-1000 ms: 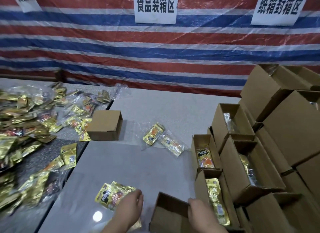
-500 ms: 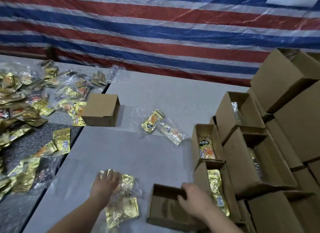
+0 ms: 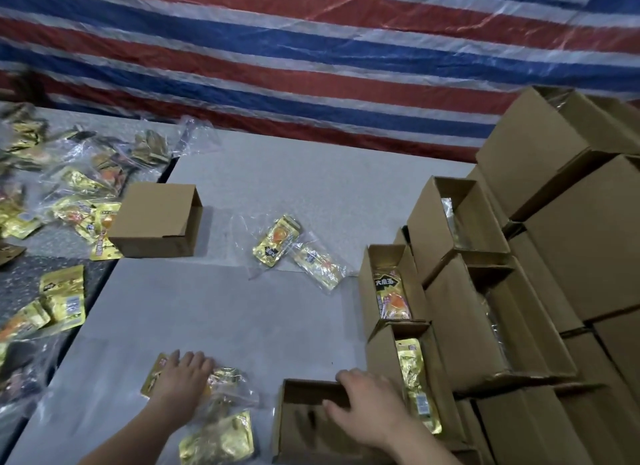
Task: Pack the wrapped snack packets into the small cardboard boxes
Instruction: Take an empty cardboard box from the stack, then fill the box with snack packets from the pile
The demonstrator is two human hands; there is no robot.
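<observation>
Head view: the right hand curls its fingers over the far rim of an open cardboard box — likely steadying it for loading; the left hand lies flat, fingers straight, on a clear-wrapped snack packet just left of the box; its long axis runs roughly towards the person.

We see a grey table carrying everything. Closed small box at 10 o'clock. Loose pile of gold snack packets spreads at 9 to 10, over a darker table strip. Two bagged packets lie centre. Stacked open boxes fill 3 o'clock. Near edge at 6: wrapped packets beside an open box.
</observation>
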